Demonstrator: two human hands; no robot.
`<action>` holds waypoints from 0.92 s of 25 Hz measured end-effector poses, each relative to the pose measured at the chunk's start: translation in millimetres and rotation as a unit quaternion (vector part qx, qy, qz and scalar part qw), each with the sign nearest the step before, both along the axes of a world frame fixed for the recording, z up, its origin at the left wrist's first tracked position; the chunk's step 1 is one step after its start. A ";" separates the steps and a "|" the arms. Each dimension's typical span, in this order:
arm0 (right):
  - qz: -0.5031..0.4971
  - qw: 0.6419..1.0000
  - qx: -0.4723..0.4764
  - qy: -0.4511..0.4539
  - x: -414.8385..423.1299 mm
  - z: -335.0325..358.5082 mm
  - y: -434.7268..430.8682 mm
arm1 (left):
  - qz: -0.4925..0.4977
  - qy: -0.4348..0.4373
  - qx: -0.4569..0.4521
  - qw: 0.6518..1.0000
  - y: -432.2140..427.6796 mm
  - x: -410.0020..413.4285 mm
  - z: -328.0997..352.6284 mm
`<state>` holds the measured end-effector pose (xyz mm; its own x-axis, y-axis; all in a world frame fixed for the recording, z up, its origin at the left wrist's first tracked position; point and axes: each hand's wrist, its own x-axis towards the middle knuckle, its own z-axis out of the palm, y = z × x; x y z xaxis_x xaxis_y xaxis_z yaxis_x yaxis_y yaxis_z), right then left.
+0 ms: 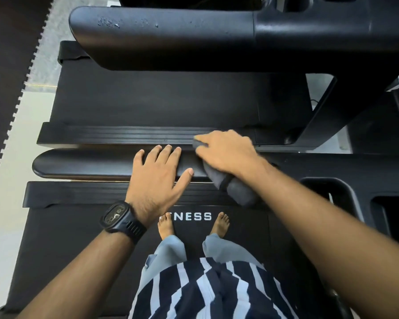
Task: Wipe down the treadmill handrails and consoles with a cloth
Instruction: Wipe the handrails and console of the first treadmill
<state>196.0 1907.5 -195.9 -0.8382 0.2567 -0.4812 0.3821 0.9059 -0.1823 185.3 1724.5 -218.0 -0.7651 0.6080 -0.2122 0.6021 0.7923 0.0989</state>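
Your left hand point(158, 178) lies flat, fingers straight, on the black handrail point(83, 163). At its 3 o'clock, your right hand point(226, 153) curls over a grey cloth point(230, 189), pressing it to the rail. The cloth looks soft and light (loose tail drooping toward 5 o'clock), so hold its bunched middle.

A black digital wristwatch point(119, 217) sits at lower left. Two bare feet point(166, 226) stand mid-frame on the running belt point(67, 238), flanking white lettering point(191, 216) ending "NESS". Pale blue trousers point(168, 252) and a navy-and-white striped shirt point(205, 291) fill the bottom centre. A dark puzzle-edged floor mat point(5, 77) lines the left edge.
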 end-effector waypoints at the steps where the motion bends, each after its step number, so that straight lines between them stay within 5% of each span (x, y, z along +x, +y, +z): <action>1: -0.062 0.997 0.004 -0.049 -5.9 1.6 10.9 | -0.002 -0.003 -0.001 1.000 0.7 0.6 0.0; 4: -0.053 0.987 0.150 -0.001 33.8 -1.7 5.5 | 0.001 0.000 -0.003 1.000 3.7 2.4 0.5; 7: 0.068 0.994 0.051 0.071 29.1 -1.6 -8.1 | 0.000 0.000 -0.004 1.000 7.2 2.6 0.3; 9: -0.023 0.999 -0.004 -0.026 2.6 4.0 17.9 | -0.003 -0.004 0.003 1.000 10.0 1.6 0.7; 11: -0.104 0.991 0.061 -0.058 16.4 0.9 27.6 | -0.006 -0.009 0.004 1.000 12.6 3.0 1.0; 13: -0.024 0.989 0.141 0.027 44.6 1.0 3.7 | -0.009 -0.006 0.005 1.000 15.7 5.2 0.5; 15: 0.057 0.993 0.075 0.072 42.1 -0.2 -4.4 | -0.013 -0.008 0.002 1.000 19.0 6.2 0.7; 17: -0.011 1.000 -0.003 -0.012 12.5 6.5 25.3 | -0.017 -0.010 0.000 1.000 21.5 6.0 1.3; 19: -0.101 0.992 0.041 -0.066 19.4 5.6 41.4 | -0.022 -0.015 -0.006 1.000 24.1 7.8 2.0; 21: -0.037 0.988 0.147 0.011 48.6 4.0 22.5 | -0.020 -0.011 -0.007 1.000 27.4 9.4 1.3; 23: 0.046 0.992 0.100 0.065 51.6 -1.0 4.2 | -0.022 -0.013 -0.008 1.000 30.7 10.0 0.5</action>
